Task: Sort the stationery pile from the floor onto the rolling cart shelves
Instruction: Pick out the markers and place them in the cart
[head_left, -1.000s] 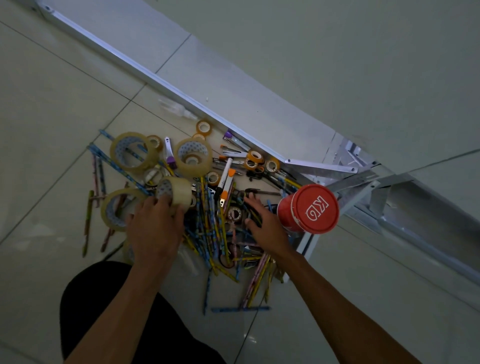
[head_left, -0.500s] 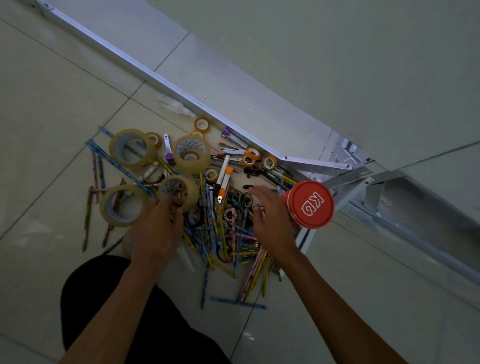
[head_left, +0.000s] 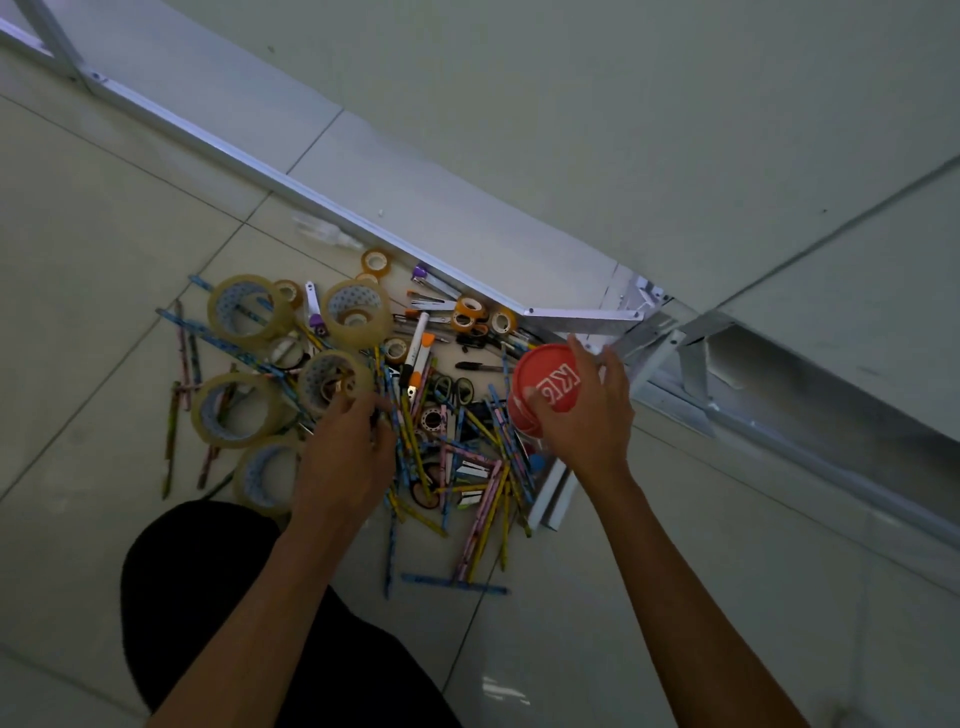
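Right hand (head_left: 582, 415) grip wrapped the red-lidded tub (head_left: 545, 389) at the pile's 3 o'clock edge, fingers over the lid. Left hand (head_left: 345, 447) grip pinched pencils (head_left: 410, 447) at pile centre, beside a tape roll (head_left: 332, 382). Stationery pile (head_left: 395, 395) all on the floor (head_left: 104, 234). Risk: a lid-only hold could pop it; loose pencils could slip and scatter.

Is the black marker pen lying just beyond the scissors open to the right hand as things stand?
Probably not yet: the right hand grips the red-lidded tub. The black marker pen lies uncovered beside it.
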